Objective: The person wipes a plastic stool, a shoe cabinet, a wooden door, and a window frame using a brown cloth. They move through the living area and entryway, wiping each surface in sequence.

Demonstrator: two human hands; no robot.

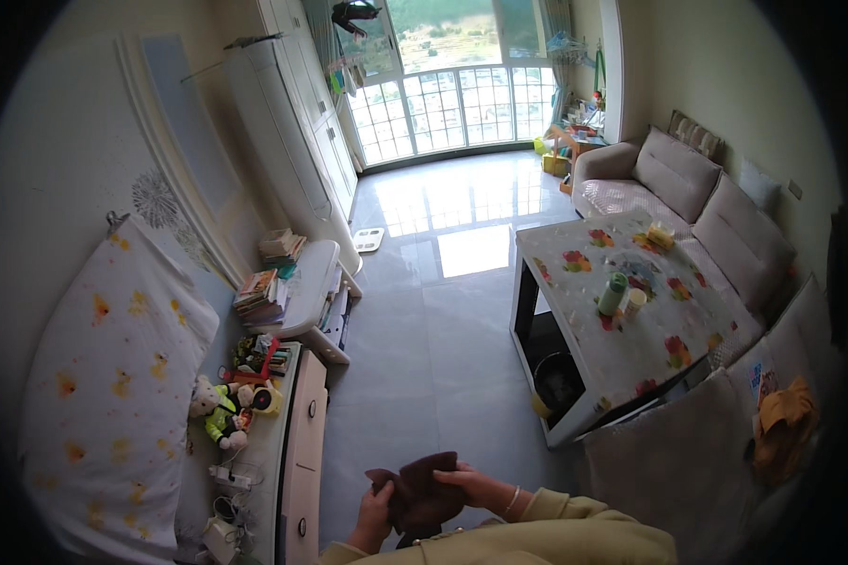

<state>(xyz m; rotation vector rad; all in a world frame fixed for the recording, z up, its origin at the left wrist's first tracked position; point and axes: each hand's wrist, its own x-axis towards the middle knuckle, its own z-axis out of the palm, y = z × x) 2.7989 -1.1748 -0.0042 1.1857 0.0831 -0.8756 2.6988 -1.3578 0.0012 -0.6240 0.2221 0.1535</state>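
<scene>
Both my hands grip a dark brown cloth [424, 494] in front of my body, low in the picture. My left hand [374, 512] pinches its left edge, thumb on top. At its upper right side, my right hand [466, 484] has hold of the fabric, with a bracelet on that wrist. The cloth is folded or bunched, and its lower part runs down toward my light yellow-green top [537, 540]. I cannot tell what kind of cloth item it is.
A drawer cabinet [304, 438] with a teddy bear [222, 409] stands left. Books [261, 293] pile on a white side unit [311, 282]. Right is a table with a flowered cover [558, 289], holding a green bottle [613, 293]. A sofa [678, 173] stands behind it. A scale [369, 240] lies ahead.
</scene>
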